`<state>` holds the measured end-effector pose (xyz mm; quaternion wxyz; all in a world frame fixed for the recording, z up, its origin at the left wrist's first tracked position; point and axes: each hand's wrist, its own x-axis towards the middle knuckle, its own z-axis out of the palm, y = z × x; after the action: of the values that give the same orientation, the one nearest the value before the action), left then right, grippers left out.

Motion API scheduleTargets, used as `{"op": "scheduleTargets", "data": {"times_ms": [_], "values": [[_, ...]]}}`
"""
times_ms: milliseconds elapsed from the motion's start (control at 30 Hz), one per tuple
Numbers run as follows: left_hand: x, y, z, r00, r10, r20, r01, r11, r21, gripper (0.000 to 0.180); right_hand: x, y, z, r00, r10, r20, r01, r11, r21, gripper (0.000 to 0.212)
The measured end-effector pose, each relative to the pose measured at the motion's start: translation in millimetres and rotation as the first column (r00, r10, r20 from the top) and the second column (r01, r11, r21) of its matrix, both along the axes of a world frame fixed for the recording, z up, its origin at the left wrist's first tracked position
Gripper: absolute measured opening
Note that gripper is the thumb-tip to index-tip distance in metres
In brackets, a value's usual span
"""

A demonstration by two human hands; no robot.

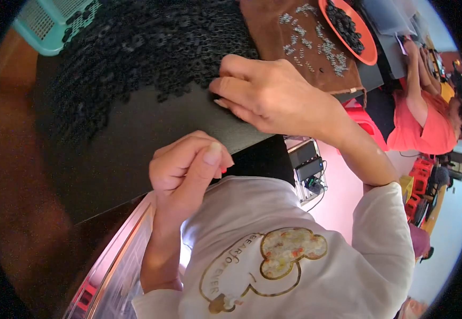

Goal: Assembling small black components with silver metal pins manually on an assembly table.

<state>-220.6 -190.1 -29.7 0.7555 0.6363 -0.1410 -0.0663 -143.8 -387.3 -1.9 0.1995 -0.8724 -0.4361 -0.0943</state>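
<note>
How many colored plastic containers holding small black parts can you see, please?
2: a perforated green basket, cut off at the upper left, and an orange-red dish at the upper right. Others may be hidden or out of view.

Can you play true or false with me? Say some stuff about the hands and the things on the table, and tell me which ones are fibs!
1. The right hand is by the edge of the black pieces. True.
2. The left hand is spread out flat. False: the left hand's fingers are curled.
3. Little springs lie on the brown sheet. True.
4. The plate is blue. False: the plate is orange.
5. The basket has holes in it. True.
6. The shirt is black. False: the shirt is white.
</note>
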Motion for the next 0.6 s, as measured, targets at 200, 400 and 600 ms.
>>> {"op": "scheduleTargets", "data": {"times_ms": [200, 400, 600], "values": [[4, 4, 5, 1.000, -0.001, -0.001, 0.001, 0.999, 0.047, 0.019, 28, 39, 12, 0.995, 0.076, 0.060, -0.078, 0.997, 0.024, 0.013], [5, 5, 2, 0.999, 0.021, 0.031, -0.022, 0.999, 0.027, 0.020, 61, 87, 3, 0.994, 0.105, 0.024, -0.105, 0.994, -0.014, 0.013], [3, 8, -10, 0.991, -0.033, 0.129, 0.020, 0.995, 0.097, 0.025, 70, 101, -4, 0.997, 0.060, 0.038, -0.051, 0.979, -0.198, 0.021]]}}
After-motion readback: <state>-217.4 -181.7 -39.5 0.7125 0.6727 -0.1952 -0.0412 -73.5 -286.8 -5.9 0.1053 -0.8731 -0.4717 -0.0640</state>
